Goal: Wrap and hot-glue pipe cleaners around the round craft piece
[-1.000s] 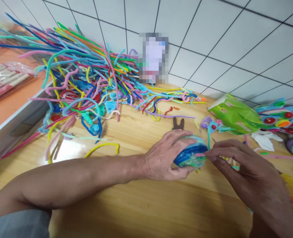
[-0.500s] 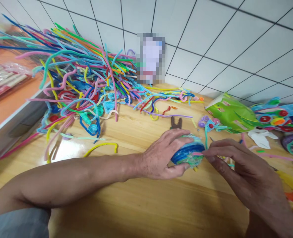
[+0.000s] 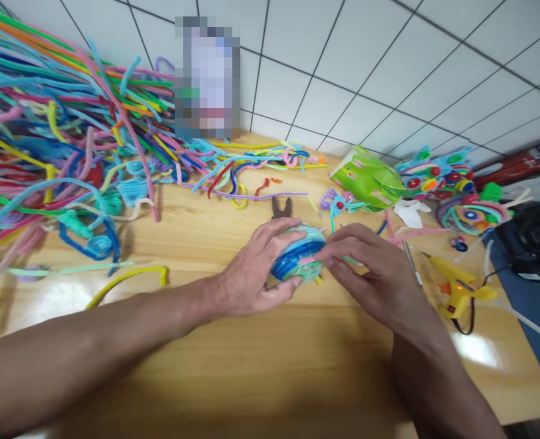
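Observation:
My left hand is wrapped round the side of a ball-like piece with bands of light blue, dark blue and green fuzzy pipe cleaner. A short pink pipe cleaner lies against its front face. The thumb and forefinger of my right hand pinch together at the right end of this pink bit. The fingertips partly hide where it meets the ball. Just behind the ball, dark-jawed pliers lie on the wooden table, their handles covered by my left hand.
Loose pipe cleaners are heaped at the left. A green packet stands at the back, beside finished colourful pipe-cleaner pieces. On the right lie a yellow glue gun and a crumpled white tissue. A blurred-out upright object leans against the tiled wall.
The view has swung to the right, bringing the glue gun and the table's right edge into sight. Both hands keep their hold on the ball and the pink piece.

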{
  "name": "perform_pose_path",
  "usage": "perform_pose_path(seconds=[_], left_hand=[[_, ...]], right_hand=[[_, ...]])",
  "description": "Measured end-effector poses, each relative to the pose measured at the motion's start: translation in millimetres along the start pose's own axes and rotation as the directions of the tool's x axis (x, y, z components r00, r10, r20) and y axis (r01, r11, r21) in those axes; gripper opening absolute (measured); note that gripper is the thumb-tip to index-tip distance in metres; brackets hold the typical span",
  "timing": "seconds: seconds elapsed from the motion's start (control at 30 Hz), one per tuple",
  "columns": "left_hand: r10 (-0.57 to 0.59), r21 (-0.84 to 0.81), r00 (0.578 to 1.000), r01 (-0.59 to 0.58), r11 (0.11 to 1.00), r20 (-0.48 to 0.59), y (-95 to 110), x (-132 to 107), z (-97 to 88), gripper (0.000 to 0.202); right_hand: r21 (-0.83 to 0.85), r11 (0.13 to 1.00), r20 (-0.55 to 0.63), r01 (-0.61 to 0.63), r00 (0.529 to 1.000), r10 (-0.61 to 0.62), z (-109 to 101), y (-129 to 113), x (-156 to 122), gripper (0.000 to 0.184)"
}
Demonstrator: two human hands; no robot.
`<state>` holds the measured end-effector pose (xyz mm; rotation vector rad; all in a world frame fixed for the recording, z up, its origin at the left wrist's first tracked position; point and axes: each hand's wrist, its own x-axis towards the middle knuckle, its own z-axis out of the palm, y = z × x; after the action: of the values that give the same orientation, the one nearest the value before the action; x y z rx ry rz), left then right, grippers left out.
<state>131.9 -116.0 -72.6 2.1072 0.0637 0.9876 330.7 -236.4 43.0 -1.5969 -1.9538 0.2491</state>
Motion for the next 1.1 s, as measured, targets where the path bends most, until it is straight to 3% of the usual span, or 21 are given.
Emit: perform_pose_path(seconds=[0.57,0.83,1.1], left_hand=[[-0.018,0.013,1.0,0.017,1.0,0.009,0,0,-0.5,0.075],[-0.101,-0.051,0.994,0.103,0.993,0.04,9,3,-10.2,0.045],[-0.127,-0.059,0.991,0.129,0.99,0.03,10,5,-7.7,0.042]], right_hand=[[-0.145,0.983,0.005,0.113,0.993,-0.114,6,1,-1,0.019],[-0.154,0.979,-0.024,0.134,0.99,-0.139,12,4,-2,0.02],[-0.149,0.976,-0.043,0.161,0.985,-0.169,16,5,-2,0.018]])
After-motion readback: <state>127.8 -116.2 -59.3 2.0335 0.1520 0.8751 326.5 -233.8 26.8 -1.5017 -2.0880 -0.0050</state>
